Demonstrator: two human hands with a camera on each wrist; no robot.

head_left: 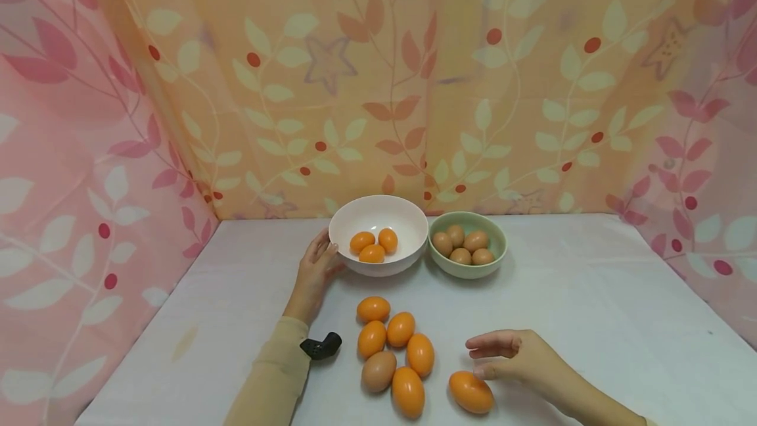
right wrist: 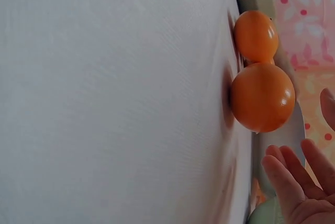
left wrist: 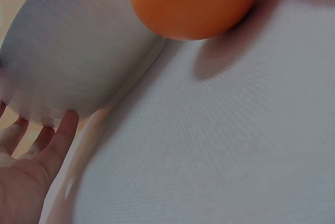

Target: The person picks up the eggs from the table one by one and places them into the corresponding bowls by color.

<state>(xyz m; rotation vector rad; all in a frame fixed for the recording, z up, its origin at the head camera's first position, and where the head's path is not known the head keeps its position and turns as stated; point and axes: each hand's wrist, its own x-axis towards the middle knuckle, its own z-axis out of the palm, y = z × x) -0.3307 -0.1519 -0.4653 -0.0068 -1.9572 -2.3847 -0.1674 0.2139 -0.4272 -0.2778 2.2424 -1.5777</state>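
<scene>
My left hand [head_left: 316, 268] rests its fingers against the left side of a white bowl [head_left: 378, 211]. Three orange eggs [head_left: 387, 240] lie inside that bowl. In the left wrist view, fingertips touch the outer wall of the bowl [left wrist: 78, 46]. My right hand [head_left: 517, 360] hovers with parted thumb and fingers by a single orange egg [head_left: 471, 392]; the thumb tip overlaps its top edge, and whether they touch I cannot tell. The right wrist view shows nothing between those fingers [right wrist: 285, 174]. Left of it lie several orange eggs [head_left: 420, 354] and one brown egg [head_left: 378, 371].
A pale green bowl [head_left: 467, 272] with several brown eggs [head_left: 476, 240] stands against the white bowl's right side. White cloth [head_left: 591, 294] covers the table. Patterned curtains [head_left: 390, 84] enclose the back and sides.
</scene>
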